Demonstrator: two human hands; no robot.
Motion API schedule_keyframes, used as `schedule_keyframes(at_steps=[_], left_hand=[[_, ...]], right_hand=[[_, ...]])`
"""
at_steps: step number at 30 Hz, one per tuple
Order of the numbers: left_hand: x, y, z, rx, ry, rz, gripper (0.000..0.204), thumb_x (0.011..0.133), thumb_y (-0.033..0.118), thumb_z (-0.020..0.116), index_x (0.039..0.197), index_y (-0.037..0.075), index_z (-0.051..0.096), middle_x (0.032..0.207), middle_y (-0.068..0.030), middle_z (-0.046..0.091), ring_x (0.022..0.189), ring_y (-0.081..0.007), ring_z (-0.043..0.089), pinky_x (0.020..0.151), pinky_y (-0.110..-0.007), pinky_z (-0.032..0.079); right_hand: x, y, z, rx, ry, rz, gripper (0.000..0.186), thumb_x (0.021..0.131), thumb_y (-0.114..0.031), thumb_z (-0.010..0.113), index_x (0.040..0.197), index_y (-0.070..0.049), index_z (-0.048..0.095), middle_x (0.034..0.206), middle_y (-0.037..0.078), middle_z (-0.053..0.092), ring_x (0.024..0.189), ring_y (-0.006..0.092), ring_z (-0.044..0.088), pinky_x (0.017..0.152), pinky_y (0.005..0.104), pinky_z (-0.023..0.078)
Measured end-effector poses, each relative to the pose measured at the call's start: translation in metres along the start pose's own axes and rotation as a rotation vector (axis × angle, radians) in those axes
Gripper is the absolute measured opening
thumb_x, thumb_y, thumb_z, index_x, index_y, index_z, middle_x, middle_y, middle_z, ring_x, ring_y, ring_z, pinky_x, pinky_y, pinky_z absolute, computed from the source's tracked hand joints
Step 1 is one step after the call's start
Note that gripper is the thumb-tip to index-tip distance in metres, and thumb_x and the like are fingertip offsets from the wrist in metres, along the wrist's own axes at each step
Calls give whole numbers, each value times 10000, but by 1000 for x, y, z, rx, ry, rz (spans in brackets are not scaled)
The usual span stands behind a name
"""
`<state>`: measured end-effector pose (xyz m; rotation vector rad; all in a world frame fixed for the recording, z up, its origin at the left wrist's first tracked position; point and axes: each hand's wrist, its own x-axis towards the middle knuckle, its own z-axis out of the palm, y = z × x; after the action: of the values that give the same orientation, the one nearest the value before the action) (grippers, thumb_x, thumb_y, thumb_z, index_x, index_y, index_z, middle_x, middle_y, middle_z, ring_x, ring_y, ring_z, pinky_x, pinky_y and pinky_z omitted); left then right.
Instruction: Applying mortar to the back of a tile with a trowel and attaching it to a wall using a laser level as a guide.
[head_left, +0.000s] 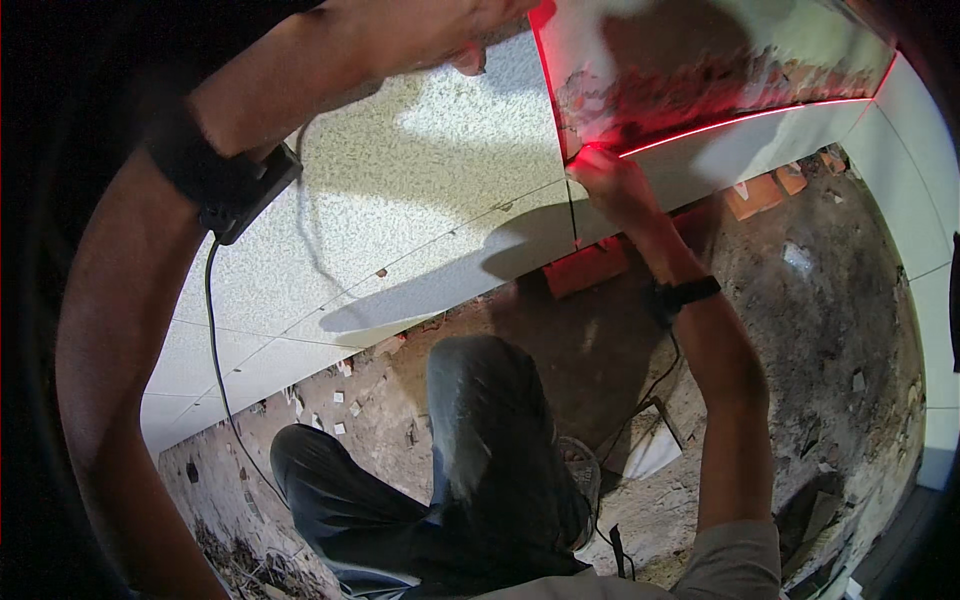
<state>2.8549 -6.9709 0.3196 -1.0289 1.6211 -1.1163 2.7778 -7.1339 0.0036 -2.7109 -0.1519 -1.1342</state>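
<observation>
My left hand (465,35) reaches across the upper part of a pale speckled tile surface (380,200), cut off by the frame's top, so its grip is unclear. My right hand (610,180) is at the lower corner of a recessed patch (680,80) of rough wall lit red, fingers curled at the tile edge; what they hold, if anything, is hidden. Red laser lines run along the recess's edges. A dark band with a boxy device (255,195) and cable is on my left wrist; another band (685,295) is on my right wrist.
The dirty floor (830,300) holds orange brick pieces (755,195), a white square piece (650,450), scattered chips and cables beside my bent legs (470,420). A white tiled wall (920,190) stands at the right, meeting the tiled surface in a corner.
</observation>
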Motion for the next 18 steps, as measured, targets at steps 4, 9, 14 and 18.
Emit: schedule_keyframes(at_steps=[4,9,14,18], left_hand=[[1,-2,1,-20,7,10,510,839,489,530,1120,65,567,1049,-47,558,1031,-195,492,951,-317,371],[2,-2,12,-55,132,10,508,844,480,528,1128,61,562,1074,-52,558,1062,-203,483,988,-317,351],[-1,-3,9,-87,77,22,499,852,472,525,1135,61,558,1089,-53,558,1088,-206,473,1004,-316,342],[0,-1,27,-80,147,4,482,861,463,520,1127,63,560,1073,-52,559,1072,-209,477,991,-313,351]], right_hand=[[-7,-10,4,-30,40,110,67,781,-100,591,836,-62,590,812,93,552,788,271,597,646,386,507],[-10,-11,10,20,137,131,83,797,-115,589,857,-58,592,850,94,561,838,264,607,670,385,520],[-8,-11,11,46,165,134,89,773,-45,614,861,-59,613,824,76,575,791,258,605,654,355,512],[-9,-11,8,23,146,132,93,769,-51,624,861,-58,613,820,77,573,785,258,603,649,355,511]])
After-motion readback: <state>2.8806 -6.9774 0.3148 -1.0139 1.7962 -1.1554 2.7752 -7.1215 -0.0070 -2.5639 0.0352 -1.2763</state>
